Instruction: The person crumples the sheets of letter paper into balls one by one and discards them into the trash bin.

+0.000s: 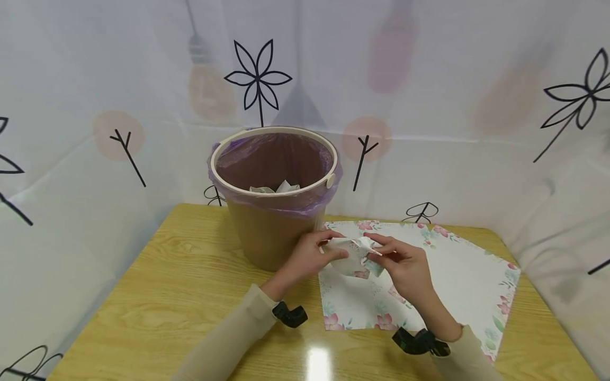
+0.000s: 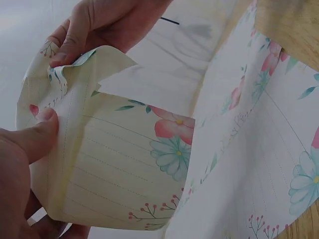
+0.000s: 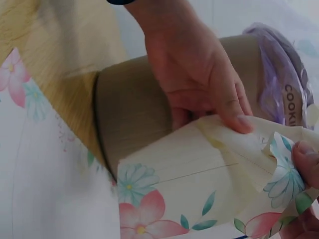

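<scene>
A crumpled sheet of flower-printed letter paper is held between both hands, just above other sheets on the table. My left hand pinches its left side, thumb on top and fingers behind. My right hand pinches the bunched, twisted right part. In the left wrist view, faint ruled lines and a pink flower show on the held letter paper. The right wrist view has the left hand's thumb pressed on the creased paper, with the right thumb at the opposite end.
Flat flower-bordered sheets overlap on the wooden table under and right of the hands. A brown bin with a purple liner stands behind the left hand. White crumpled paper lies inside. A patterned cloth hangs behind.
</scene>
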A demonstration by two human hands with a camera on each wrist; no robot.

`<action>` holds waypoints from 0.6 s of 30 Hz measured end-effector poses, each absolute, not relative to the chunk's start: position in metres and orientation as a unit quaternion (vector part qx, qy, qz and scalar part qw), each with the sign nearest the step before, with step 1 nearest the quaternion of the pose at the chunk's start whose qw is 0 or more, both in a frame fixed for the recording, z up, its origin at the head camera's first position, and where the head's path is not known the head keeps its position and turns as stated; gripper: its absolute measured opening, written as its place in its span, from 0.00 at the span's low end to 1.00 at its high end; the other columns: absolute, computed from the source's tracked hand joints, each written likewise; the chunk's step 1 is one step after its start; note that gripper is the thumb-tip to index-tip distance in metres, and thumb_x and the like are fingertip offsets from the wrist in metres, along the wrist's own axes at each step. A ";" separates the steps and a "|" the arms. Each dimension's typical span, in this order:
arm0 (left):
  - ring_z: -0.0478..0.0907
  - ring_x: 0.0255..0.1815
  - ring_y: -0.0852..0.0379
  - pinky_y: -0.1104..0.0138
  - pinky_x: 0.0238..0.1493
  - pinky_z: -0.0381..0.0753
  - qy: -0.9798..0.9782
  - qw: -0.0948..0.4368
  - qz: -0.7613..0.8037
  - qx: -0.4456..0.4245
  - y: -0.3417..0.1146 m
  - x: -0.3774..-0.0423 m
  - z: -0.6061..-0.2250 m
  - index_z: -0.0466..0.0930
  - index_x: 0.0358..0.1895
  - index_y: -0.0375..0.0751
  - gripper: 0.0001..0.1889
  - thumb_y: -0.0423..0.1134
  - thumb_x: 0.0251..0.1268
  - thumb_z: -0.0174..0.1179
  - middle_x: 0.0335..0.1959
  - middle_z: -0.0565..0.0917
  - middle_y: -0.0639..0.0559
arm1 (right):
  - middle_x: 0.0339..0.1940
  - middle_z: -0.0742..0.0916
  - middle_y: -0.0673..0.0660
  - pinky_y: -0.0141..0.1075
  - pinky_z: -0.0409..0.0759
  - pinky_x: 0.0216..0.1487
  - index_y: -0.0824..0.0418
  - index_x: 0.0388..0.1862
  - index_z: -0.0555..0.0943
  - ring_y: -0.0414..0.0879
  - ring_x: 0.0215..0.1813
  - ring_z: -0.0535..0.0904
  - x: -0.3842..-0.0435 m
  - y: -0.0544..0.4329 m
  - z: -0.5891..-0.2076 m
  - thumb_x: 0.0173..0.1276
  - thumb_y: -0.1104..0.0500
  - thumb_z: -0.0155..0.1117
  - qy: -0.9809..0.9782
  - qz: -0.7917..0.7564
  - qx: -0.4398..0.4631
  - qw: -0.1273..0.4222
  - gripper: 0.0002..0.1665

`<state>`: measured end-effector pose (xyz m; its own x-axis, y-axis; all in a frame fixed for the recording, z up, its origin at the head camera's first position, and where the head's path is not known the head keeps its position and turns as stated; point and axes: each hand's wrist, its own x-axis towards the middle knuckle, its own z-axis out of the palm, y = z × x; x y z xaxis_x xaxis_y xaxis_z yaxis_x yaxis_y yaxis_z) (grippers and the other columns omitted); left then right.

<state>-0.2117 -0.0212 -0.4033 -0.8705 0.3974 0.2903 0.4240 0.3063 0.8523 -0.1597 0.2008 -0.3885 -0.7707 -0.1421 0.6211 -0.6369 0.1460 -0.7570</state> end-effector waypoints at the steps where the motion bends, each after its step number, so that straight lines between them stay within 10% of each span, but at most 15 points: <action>1: 0.79 0.50 0.62 0.64 0.54 0.79 -0.814 0.014 -0.521 -0.254 -0.021 -0.211 -0.403 0.86 0.51 0.45 0.18 0.48 0.61 0.71 0.48 0.85 0.59 | 0.51 0.88 0.57 0.29 0.83 0.43 0.73 0.34 0.85 0.40 0.49 0.85 -0.158 0.202 -0.388 0.54 0.85 0.66 -0.727 0.603 0.260 0.202 0.13; 18: 0.74 0.25 0.67 0.71 0.26 0.72 -0.828 0.119 -0.496 -0.232 -0.007 -0.207 -0.409 0.89 0.37 0.47 0.07 0.43 0.58 0.72 0.32 0.87 0.62 | 0.48 0.80 0.58 0.21 0.76 0.43 0.68 0.58 0.81 0.37 0.44 0.75 -0.160 0.197 -0.396 0.52 0.78 0.73 -0.806 0.456 0.301 0.227 0.32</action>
